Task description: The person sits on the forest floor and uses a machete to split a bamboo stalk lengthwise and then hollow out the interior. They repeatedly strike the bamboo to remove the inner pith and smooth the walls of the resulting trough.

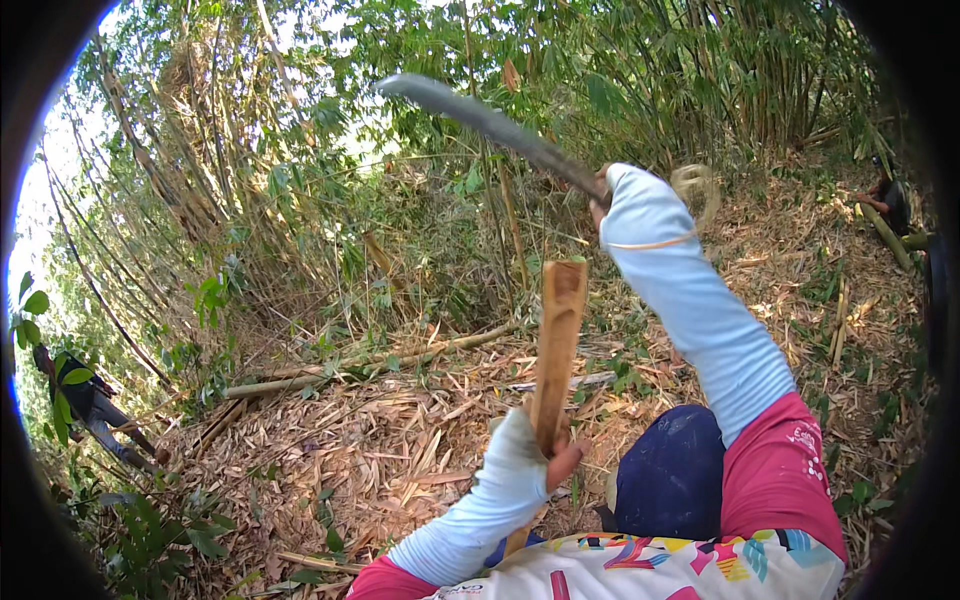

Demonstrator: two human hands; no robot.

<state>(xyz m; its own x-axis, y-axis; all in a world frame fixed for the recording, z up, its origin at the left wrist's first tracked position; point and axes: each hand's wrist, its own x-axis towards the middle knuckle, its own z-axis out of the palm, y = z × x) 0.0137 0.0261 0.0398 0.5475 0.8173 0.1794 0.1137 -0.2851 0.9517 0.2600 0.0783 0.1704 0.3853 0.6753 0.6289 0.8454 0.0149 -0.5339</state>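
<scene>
Over leaf-strewn ground [380,450], the right hand [608,195] grips one long curved blade [490,122], raised high, and the left hand [558,464] wraps one split bamboo piece [558,345], nearly upright, below and apart from the blade. This looks like a chopping or splitting step; a downstroke would call for a steady hold, fingers clear of the edge. Beyond lie poles [470,342], too tangled to count, and two people, one left [88,400], one right [890,203].

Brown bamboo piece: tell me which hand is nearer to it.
Left: the left hand grips the bamboo piece below its top end. The right hand, holding a machete, is apart from it, raised above and to the right.
</scene>
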